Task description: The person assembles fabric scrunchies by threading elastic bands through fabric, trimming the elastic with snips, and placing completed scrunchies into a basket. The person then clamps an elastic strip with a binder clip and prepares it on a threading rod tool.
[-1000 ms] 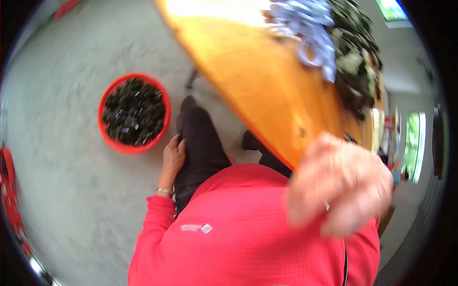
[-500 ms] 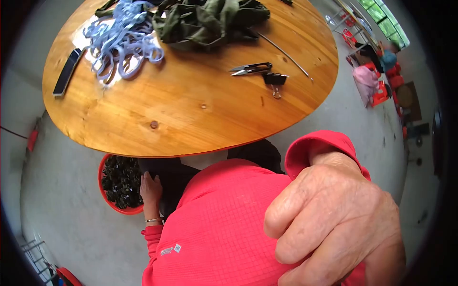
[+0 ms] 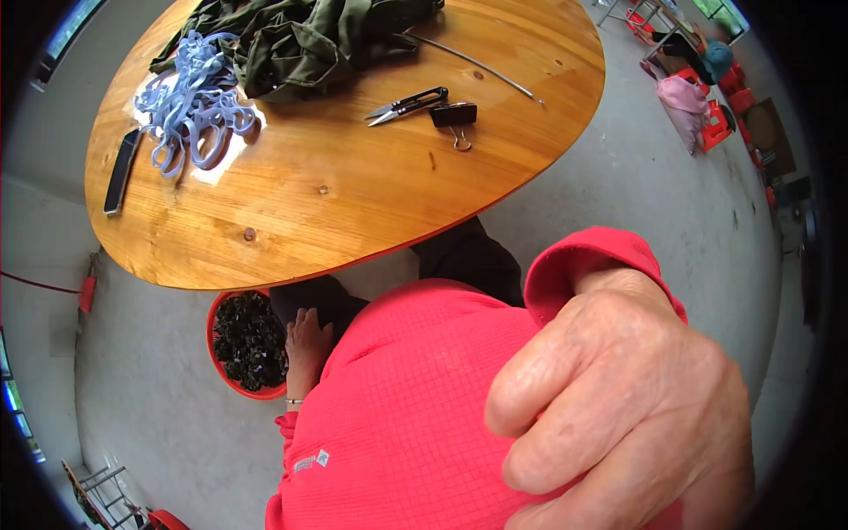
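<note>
My right hand (image 3: 627,397) is large and close to the camera at the lower right, its fingers curled; whatever they hold, if anything, is hidden. Down at the left, my left hand (image 3: 306,346) lies on my dark-trousered leg with its fingers apart, beside a red basin (image 3: 215,358) of small dark pieces. On the wooden table (image 3: 353,208) are tangled light-blue strips (image 3: 190,110), dark green cloth (image 3: 305,49), thread snips (image 3: 408,106), a black binder clip (image 3: 454,115), a thin rod (image 3: 481,64) and a dark flat phone-like object (image 3: 122,172).
At the upper right, a person in a teal top (image 3: 715,60) is near red stools (image 3: 717,126) and a pink cloth (image 3: 684,102). A metal rack (image 3: 106,490) stands at the lower left, near a red rounded object (image 3: 166,520).
The view has swung, bringing the whole near part of the table into sight. My right hand, blurred earlier, appears lower and nearer the camera. My left hand has stayed on my leg.
</note>
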Tool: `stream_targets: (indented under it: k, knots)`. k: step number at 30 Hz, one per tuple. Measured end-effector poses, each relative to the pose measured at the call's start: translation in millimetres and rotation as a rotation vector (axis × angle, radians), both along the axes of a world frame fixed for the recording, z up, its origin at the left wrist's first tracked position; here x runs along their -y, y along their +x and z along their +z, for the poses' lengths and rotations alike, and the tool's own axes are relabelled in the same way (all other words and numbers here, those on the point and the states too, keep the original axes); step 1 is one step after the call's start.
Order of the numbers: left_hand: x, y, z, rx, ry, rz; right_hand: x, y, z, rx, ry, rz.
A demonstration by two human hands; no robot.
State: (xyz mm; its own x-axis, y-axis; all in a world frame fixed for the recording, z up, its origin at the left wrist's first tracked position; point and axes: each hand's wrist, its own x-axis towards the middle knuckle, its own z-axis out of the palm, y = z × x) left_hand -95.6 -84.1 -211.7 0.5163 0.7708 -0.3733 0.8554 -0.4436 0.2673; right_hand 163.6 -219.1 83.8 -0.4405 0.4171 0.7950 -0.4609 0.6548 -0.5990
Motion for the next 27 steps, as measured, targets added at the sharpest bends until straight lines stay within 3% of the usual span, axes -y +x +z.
stream_targets:
  k: [11,13,16,19,22,25,27]
  knots:
    - [-1.3,3.4,-13.8,0.107,-0.004,-0.099,-3.0,6.8,-6.1,0.088,-0.030,-0.146]
    - [-0.7,4.4,-11.8,0.147,-0.003,-0.108,-8.7,12.5,-13.1,0.171,-0.072,-0.298]
    - [-0.1,12.2,9.2,0.150,-0.010,-0.166,-33.0,30.5,-44.7,0.423,-0.063,-0.787]
    - [0.8,11.8,28.8,0.306,-0.082,-0.153,-61.5,59.8,-87.4,0.665,0.206,-1.347]
    - [-0.5,18.3,52.6,0.542,-0.442,-0.035,-74.5,88.4,-106.4,0.888,0.297,-1.808]
    - [-2.5,36.4,105.1,0.661,-0.639,0.003,-82.7,114.4,-132.2,0.933,0.271,-1.890]
    - [-5.6,42.6,126.7,0.778,-0.651,-0.072,-86.7,121.0,-138.0,0.833,0.061,-1.766]
